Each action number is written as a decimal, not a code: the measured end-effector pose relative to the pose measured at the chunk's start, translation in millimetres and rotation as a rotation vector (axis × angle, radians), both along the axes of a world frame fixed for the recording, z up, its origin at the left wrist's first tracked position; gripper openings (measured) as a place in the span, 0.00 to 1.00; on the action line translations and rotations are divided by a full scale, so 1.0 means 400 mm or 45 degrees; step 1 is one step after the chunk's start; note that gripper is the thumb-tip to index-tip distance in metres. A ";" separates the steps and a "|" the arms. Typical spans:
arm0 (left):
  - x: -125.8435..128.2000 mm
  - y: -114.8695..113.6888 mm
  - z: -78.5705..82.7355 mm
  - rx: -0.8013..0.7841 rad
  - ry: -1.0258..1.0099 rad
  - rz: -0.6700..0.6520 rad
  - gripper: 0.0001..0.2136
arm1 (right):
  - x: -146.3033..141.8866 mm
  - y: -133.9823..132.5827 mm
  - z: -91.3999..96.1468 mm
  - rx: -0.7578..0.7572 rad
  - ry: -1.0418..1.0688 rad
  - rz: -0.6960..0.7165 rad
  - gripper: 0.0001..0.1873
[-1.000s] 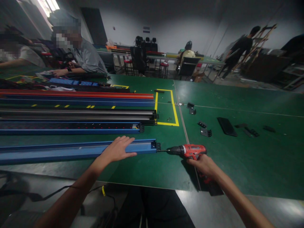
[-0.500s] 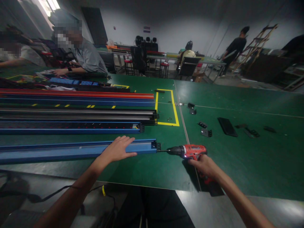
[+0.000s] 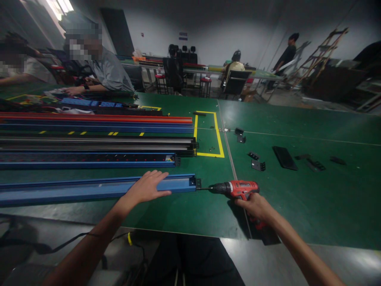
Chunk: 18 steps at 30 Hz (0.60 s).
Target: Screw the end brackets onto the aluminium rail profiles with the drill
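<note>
A long blue metal channel (image 3: 98, 190) lies along the near part of the table. My left hand (image 3: 149, 186) holds it near its right end, fingers over the far wall and thumb on the near side. A black end cap (image 3: 198, 183) sits at that end. My right hand (image 3: 256, 206) is closed round the grip of a red and black cordless drill (image 3: 242, 188), which is level and points left. Its long thin bit (image 3: 205, 188) reaches the end cap; the exact contact point is too small to tell.
Behind lie a second blue channel (image 3: 149, 164), black channels (image 3: 119, 145) and a red channel (image 3: 119, 117). Several small black brackets (image 3: 258, 165) and a dark flat phone-like slab (image 3: 285, 157) lie to the right. A co-worker (image 3: 108, 71) sits at the far left.
Both hands, the drill and the channel stay nearly in place. In the background, a walking person has moved left.
</note>
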State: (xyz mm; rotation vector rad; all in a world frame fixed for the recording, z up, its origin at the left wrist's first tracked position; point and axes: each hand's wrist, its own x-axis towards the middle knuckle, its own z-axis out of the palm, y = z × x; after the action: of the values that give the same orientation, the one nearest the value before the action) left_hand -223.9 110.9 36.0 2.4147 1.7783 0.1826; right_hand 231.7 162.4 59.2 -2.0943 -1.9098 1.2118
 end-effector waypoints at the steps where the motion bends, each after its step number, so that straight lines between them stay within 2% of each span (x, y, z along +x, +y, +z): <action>1: 0.000 0.000 0.000 0.001 -0.009 0.003 0.40 | 0.000 0.000 0.000 0.001 0.004 0.002 0.15; 18: -0.003 0.002 -0.007 0.027 -0.004 0.001 0.41 | -0.001 0.001 -0.002 0.010 -0.034 0.002 0.14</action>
State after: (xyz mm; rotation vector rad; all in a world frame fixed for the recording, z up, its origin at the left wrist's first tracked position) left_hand -225.0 111.7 33.2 2.4271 1.7849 0.2057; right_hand 231.1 163.0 58.2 -2.1164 -1.9245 1.1809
